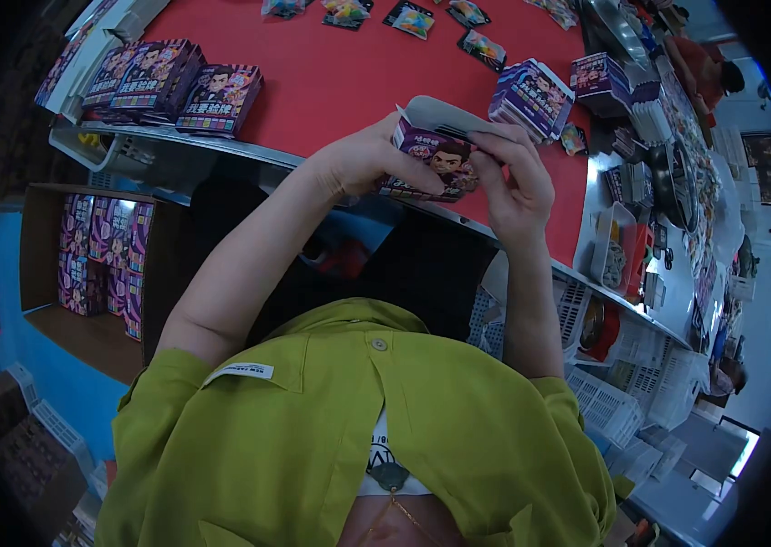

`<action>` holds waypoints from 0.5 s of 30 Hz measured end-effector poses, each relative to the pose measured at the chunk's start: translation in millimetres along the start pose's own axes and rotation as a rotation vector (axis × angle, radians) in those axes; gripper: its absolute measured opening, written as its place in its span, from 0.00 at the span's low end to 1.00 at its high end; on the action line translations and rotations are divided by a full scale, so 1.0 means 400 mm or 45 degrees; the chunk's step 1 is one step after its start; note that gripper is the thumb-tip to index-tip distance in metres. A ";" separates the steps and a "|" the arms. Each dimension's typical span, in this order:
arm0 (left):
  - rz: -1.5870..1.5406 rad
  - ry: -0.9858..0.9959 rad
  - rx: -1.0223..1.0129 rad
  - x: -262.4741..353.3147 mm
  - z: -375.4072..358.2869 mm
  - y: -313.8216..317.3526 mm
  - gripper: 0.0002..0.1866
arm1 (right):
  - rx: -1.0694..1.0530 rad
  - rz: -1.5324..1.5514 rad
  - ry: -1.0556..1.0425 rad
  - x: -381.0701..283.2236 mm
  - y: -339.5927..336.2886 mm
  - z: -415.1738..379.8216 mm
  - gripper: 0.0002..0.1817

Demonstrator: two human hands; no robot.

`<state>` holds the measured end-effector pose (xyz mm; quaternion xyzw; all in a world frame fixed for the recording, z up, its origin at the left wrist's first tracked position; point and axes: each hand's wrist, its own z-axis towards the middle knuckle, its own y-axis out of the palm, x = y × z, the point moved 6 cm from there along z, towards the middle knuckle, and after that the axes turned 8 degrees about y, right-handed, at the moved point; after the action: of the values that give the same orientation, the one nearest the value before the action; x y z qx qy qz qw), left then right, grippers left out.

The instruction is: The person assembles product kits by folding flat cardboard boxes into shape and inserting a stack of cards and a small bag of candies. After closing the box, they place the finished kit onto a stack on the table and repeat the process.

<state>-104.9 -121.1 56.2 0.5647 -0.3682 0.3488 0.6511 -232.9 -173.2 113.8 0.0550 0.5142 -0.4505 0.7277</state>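
Nearest the camera, low in the frame: green shirt [313, 438], collar open, both bare forearms rising from it toward frame centre.

Left hand [363, 164]: fingers curled, thumb laid across the front face of a small purple box [431, 159]; it grips the box's left edge.

Right hand [518, 187]: fingers bent and pressed together at the box's right upper corner, fingertips on the edge by the open flap. Whether they pinch the flap itself cannot be told.

Box position: between the two hands, just above centre of the frame, held over the near edge of the red table [340, 82]. White top flap stands open; printed cartoon face on the front.

Surroundings: three like boxes [176, 82] lie in a row on the table at upper left. Another purple box [531, 96] sits just right of the held one. Small packets [413, 18] lie scattered along the top edge. A cardboard carton [98, 264] at left holds more purple boxes, stacked.
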 end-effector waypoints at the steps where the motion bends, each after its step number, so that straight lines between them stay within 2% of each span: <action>1: 0.003 0.001 -0.009 0.003 0.015 -0.005 0.32 | 0.064 -0.108 -0.073 0.007 -0.005 0.001 0.09; 3: 0.591 -0.045 0.027 -0.002 0.040 -0.029 0.30 | 0.133 -0.222 -0.145 0.040 -0.006 -0.010 0.09; 4: 0.590 -0.045 0.022 -0.021 0.036 -0.032 0.30 | 0.105 -0.255 -0.010 0.084 0.002 -0.020 0.10; 5: 0.548 0.085 0.180 -0.034 0.029 -0.055 0.27 | 0.073 -0.286 0.122 0.123 0.008 -0.028 0.10; 6: 0.506 0.215 0.341 -0.032 0.019 -0.073 0.24 | 0.170 -0.275 0.121 0.122 0.007 -0.040 0.10; 7: 0.510 0.214 0.348 -0.049 0.013 -0.079 0.24 | 0.168 -0.267 0.119 0.126 0.006 -0.043 0.10; 9: 0.061 0.516 0.438 -0.052 -0.029 -0.078 0.20 | 0.188 -0.472 -0.053 0.109 0.011 -0.069 0.11; 10: 0.060 0.503 0.447 -0.053 -0.037 -0.072 0.20 | 0.184 -0.463 -0.041 0.107 0.020 -0.076 0.11; 12: -0.247 0.451 0.516 -0.053 -0.030 -0.064 0.17 | 0.192 -0.439 -0.071 0.091 0.025 -0.074 0.11; 15: -0.048 0.378 0.558 -0.064 -0.014 -0.066 0.15 | 0.211 -0.441 -0.064 0.106 0.018 -0.080 0.12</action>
<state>-93.9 -119.5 20.5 0.6417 -0.1736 0.4870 0.5665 -247.5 -176.7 62.4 0.0141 0.4588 -0.6111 0.6448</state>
